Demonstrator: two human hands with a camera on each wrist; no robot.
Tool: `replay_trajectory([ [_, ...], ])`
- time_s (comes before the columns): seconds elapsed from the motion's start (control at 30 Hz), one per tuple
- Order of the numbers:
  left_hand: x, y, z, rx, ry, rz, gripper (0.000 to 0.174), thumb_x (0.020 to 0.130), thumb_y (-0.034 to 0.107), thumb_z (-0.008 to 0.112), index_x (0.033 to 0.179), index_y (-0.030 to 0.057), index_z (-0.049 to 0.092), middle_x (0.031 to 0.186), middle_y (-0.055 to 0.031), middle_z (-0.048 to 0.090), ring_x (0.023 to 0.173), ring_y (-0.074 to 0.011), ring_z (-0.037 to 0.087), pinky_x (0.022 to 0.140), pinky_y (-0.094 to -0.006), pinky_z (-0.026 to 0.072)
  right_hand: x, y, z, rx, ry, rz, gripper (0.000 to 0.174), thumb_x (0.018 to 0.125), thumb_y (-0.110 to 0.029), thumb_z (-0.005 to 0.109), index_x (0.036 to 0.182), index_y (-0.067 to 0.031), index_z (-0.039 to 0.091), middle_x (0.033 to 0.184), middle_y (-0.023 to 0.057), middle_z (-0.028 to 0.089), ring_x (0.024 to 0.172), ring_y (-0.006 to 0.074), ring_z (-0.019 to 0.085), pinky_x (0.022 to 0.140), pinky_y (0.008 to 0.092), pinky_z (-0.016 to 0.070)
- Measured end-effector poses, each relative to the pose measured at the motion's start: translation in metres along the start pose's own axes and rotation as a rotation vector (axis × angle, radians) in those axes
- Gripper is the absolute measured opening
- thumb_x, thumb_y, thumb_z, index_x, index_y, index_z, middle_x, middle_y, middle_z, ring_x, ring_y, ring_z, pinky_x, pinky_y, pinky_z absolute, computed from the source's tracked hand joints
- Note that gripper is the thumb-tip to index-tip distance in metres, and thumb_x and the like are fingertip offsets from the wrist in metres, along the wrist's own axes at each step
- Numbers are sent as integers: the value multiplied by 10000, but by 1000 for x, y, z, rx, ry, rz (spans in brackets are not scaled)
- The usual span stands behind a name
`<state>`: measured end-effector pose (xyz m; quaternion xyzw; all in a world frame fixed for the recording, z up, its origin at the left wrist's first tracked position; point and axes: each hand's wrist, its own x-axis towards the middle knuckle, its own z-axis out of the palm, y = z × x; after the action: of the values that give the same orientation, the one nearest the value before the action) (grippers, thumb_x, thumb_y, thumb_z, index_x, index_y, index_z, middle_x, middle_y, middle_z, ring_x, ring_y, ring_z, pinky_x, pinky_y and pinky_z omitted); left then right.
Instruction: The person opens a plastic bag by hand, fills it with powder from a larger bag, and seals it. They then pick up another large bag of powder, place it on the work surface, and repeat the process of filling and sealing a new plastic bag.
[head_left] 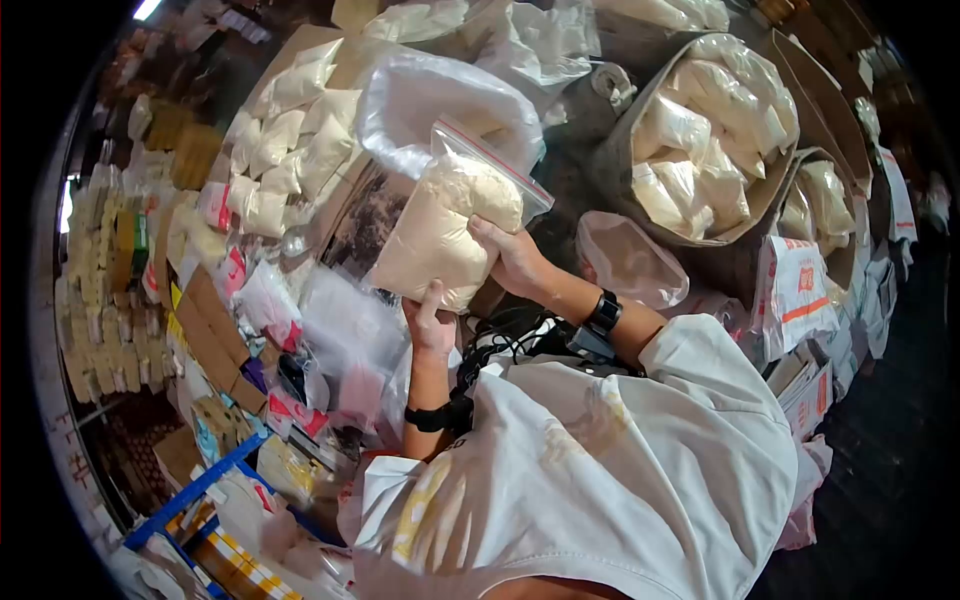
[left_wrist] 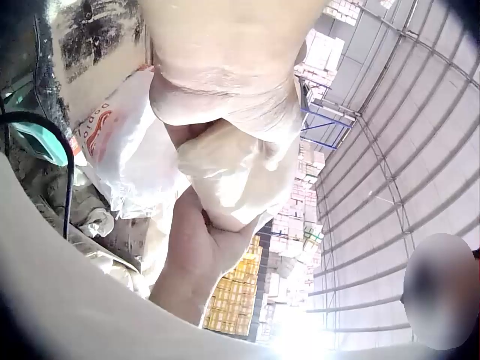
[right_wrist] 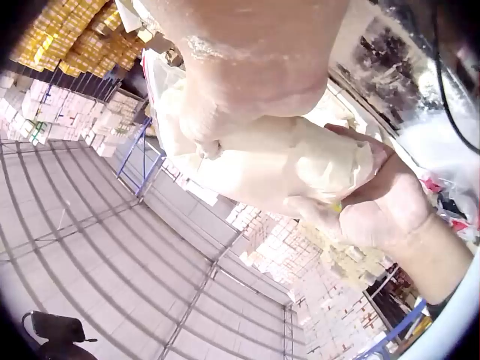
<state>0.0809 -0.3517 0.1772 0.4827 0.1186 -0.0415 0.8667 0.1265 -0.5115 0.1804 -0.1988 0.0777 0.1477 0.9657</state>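
Observation:
A clear zip bag of cream-coloured powder (head_left: 425, 230) is held up between both hands, tilted, with its red-striped zip edge at the upper right. My left hand (head_left: 431, 325) grips the lower end, thumb lying on the near face. At the right side my right hand (head_left: 512, 258) holds it, thumb pressed on the face near a dent in the powder. In the right wrist view, the left palm (right_wrist: 390, 206) cups one end of the bag (right_wrist: 277, 161). The left wrist view shows the bag (left_wrist: 240, 169) between the two hands, partly covered by them.
Beyond the bag stands a container lined with clear plastic (head_left: 450, 85). Filled powder bags (head_left: 290, 150) are piled at the left; a large round drum (head_left: 612, 165) holds more at the right. Loose packaging (head_left: 345, 320) and a blue metal frame (head_left: 195, 488) lie at the left.

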Motion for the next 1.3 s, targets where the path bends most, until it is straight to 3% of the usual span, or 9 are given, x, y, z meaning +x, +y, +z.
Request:
replay_trajectory([
  [0.43, 44, -25, 20, 30, 50, -77, 462, 879, 14, 658, 1320, 6, 520, 1253, -88, 596, 1120, -216, 592, 974, -357, 489, -14, -14, 3, -121, 47, -153, 522, 873, -63, 704, 1347, -49, 484, 1306, 93, 572, 1198, 220, 560, 1006, 389, 469],
  [0.57, 45, -38, 21, 262, -33, -51, 417, 873, 19, 687, 1272, -6, 568, 1212, -87, 632, 1035, -173, 620, 905, -322, 505, -17, -14, -30, -85, 171, 13, 425, 911, -111, 653, 1307, -35, 518, 1236, 85, 622, 1122, 218, 616, 979, 386, 497],
  [0.67, 45, -31, 47, 470, -210, 203, 371, 862, 57, 719, 1200, -43, 600, 1139, -96, 665, 990, -165, 631, 875, -310, 507, -22, -29, -45, -71, 204, -36, 366, 970, -179, 574, 1307, -43, 525, 1257, 87, 620, 1149, 218, 610, 1008, 409, 488],
  [0.73, 61, -44, 40, 525, -369, 190, 401, 861, 77, 731, 1209, -48, 577, 1127, -113, 667, 969, -160, 641, 818, -294, 520, -18, -38, -81, -48, 280, -49, 371, 984, -211, 564, 1316, -51, 523, 1286, 93, 609, 1170, 234, 601, 1032, 421, 472],
  [0.77, 59, -32, 46, 426, -353, -139, 358, 875, 92, 721, 1176, -37, 578, 1073, -130, 688, 895, -152, 674, 718, -264, 535, -20, -51, -78, -78, 297, -29, 413, 978, -243, 558, 1335, -44, 497, 1316, 129, 587, 1200, 266, 584, 1051, 442, 452],
  [0.83, 74, -26, 34, 478, -425, -341, 287, 920, 135, 671, 1139, -26, 579, 1002, -137, 707, 820, -153, 697, 642, -239, 534, -15, -75, -91, -54, 335, -53, 435, 973, -248, 563, 1348, -41, 486, 1331, 141, 577, 1212, 281, 574, 1066, 450, 439],
  [1.07, 109, 5, -25, 467, 14, -184, 292, 971, 213, 583, 1160, -8, 556, 964, -132, 687, 791, -194, 695, 670, -251, 530, 51, -178, -123, 23, 437, -79, 444, 975, -258, 555, 1353, -32, 495, 1329, 148, 582, 1233, 305, 564, 1098, 467, 407],
  [1.17, 112, 7, -50, 358, 391, -190, 272, 959, 238, 604, 1147, 43, 577, 973, -96, 678, 780, -181, 664, 652, -254, 513, 133, -248, -155, 15, 433, -123, 466, 974, -270, 555, 1374, -41, 481, 1343, 141, 575, 1239, 306, 560, 1097, 463, 406],
  [1.3, 87, 15, -48, 421, 663, -121, 259, 946, 251, 600, 1108, 49, 589, 1084, -90, 631, 951, -202, 631, 717, -291, 524, 304, -414, -124, -240, 133, -265, 616, 954, -354, 580, 1438, -50, 350, 1416, 149, 479, 1253, 324, 524, 1074, 491, 405],
])
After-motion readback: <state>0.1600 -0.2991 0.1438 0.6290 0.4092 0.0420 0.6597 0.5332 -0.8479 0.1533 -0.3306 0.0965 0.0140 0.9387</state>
